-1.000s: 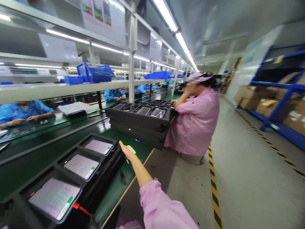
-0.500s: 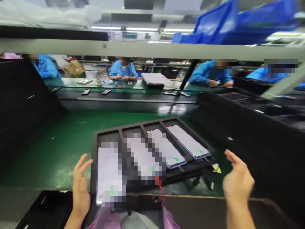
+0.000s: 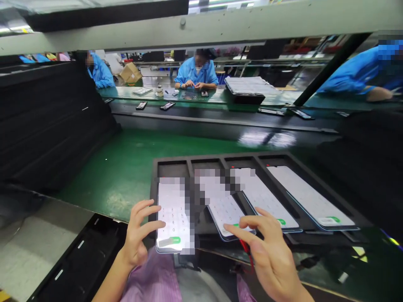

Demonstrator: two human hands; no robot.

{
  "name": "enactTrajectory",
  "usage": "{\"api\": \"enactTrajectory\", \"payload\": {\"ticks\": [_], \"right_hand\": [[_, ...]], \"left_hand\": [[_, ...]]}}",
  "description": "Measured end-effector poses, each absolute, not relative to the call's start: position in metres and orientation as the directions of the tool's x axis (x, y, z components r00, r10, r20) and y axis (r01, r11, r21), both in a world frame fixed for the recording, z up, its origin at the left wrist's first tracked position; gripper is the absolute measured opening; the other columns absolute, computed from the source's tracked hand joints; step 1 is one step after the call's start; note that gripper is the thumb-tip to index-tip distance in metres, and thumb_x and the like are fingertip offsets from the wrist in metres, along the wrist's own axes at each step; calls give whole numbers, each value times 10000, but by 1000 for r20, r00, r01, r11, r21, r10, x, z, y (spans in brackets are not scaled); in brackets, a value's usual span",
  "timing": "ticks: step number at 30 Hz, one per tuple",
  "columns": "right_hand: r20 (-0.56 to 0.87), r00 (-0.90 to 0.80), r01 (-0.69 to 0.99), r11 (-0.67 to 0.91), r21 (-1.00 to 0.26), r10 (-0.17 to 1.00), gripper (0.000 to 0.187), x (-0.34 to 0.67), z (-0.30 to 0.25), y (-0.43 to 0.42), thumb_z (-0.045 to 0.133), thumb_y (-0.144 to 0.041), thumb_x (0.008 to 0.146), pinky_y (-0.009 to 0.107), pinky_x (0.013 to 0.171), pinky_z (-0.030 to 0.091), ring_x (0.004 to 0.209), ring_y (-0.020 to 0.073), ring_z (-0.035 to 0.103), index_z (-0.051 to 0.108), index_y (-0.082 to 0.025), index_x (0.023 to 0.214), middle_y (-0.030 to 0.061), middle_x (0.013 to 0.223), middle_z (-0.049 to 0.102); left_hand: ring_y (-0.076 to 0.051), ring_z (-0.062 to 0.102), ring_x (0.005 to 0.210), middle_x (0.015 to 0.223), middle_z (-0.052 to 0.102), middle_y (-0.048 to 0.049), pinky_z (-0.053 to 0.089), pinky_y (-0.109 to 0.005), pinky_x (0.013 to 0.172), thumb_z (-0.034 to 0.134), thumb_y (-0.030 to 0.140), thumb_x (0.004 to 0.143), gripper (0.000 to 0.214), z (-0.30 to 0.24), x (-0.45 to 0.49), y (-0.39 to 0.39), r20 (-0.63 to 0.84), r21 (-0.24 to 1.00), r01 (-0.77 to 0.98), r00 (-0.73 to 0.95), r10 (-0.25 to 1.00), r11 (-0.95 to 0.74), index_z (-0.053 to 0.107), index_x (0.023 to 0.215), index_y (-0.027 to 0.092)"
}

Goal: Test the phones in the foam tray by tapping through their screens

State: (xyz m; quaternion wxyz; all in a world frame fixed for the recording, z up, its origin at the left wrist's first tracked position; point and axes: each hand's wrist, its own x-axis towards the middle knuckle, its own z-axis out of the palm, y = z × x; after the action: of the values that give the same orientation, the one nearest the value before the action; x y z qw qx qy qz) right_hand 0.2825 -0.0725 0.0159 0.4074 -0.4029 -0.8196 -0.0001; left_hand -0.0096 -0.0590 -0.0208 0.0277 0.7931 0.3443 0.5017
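A black compartmented tray point(image 3: 206, 161) lies tilted across the front of the bench, with several smartphones in its slots. The leftmost smartphone point(image 3: 170, 197) shows a dial keypad with a green call button. My left hand point(image 3: 137, 237) is at its left edge, fingers stretched over the screen near the number keys. My right hand point(image 3: 272, 253) reaches over the second smartphone point(image 3: 225, 209), index fingertip at the lower part of its screen, the other fingers apart. To the right lie a third smartphone point(image 3: 267, 201) and a fourth smartphone point(image 3: 310, 195), both lit. Pixelation hides parts of the screens.
Black stacked trays point(image 3: 53, 121) rise on the left. Beyond the green bench point(image 3: 126, 155) runs a dark conveyor point(image 3: 201, 114) carrying several phones. A co-worker in blue point(image 3: 197, 73) sits across it. Cables point(image 3: 310, 262) lie at the right front. A grey beam point(image 3: 157, 29) crosses overhead.
Both hands have moved inward from the tray's sides onto the phones, the left at the first and the right at the second. The view has shifted, so the tray appears farther right.
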Motion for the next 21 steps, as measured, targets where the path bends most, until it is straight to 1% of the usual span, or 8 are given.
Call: {"api": "enactTrajectory", "payload": {"ticks": [2, 4, 7, 9, 12, 16, 21], "right_hand": [[669, -369, 644, 696, -317, 645, 322, 264, 20, -76, 363, -125, 850, 432, 948, 312, 798, 158, 492, 623, -214, 1018, 23, 847, 485], [674, -389, 636, 712, -297, 628, 306, 247, 24, -79, 371, -109, 834, 424, 933, 315, 752, 149, 487, 622, -205, 981, 13, 802, 481], [687, -355, 648, 696, -308, 634, 311, 228, 26, -80, 353, -89, 828, 423, 905, 326, 700, 143, 483, 610, -211, 956, 5, 756, 471], [684, -327, 661, 675, -327, 652, 313, 220, 26, -79, 348, -88, 832, 419, 882, 337, 693, 144, 485, 608, -216, 950, 3, 740, 468], [667, -329, 667, 665, -336, 668, 300, 213, 26, -78, 353, -92, 841, 417, 875, 335, 688, 141, 484, 617, -206, 925, 1, 724, 466], [671, -351, 654, 684, -324, 653, 294, 206, 24, -80, 356, -75, 839, 403, 866, 327, 656, 125, 462, 627, -181, 875, -6, 693, 446], [668, -356, 660, 682, -315, 654, 298, 203, 19, -80, 349, -70, 843, 390, 844, 315, 639, 119, 449, 631, -159, 877, -9, 684, 433]], "left_hand": [[-244, 507, 1081, 1060, 586, -63, 403, -396, 900, 110, 548, 927, 622, -24, -8, -62, 802, 399, 525, 197, 563, -752, 642, 883, 228], [-243, 488, 1092, 1057, 570, -59, 400, -394, 893, 114, 534, 931, 609, -27, -6, -66, 822, 398, 541, 148, 550, -741, 640, 868, 234], [-252, 465, 1108, 1069, 552, -63, 391, -406, 896, 124, 515, 934, 594, -30, -6, -71, 837, 395, 563, 105, 537, -726, 643, 862, 236], [-253, 466, 1105, 1079, 549, -63, 391, -404, 896, 128, 510, 936, 592, -30, -7, -73, 834, 389, 575, 112, 540, -720, 647, 867, 235], [-247, 466, 1108, 1089, 549, -58, 389, -393, 906, 137, 508, 937, 587, -29, -8, -73, 827, 373, 585, 142, 544, -720, 653, 877, 237], [-242, 460, 1111, 1089, 546, -62, 387, -387, 910, 146, 496, 941, 569, -28, -8, -72, 818, 376, 587, 154, 555, -717, 647, 880, 233], [-247, 457, 1114, 1097, 542, -69, 390, -392, 902, 161, 493, 941, 555, -28, -8, -71, 812, 375, 588, 164, 560, -716, 645, 883, 226]]}}
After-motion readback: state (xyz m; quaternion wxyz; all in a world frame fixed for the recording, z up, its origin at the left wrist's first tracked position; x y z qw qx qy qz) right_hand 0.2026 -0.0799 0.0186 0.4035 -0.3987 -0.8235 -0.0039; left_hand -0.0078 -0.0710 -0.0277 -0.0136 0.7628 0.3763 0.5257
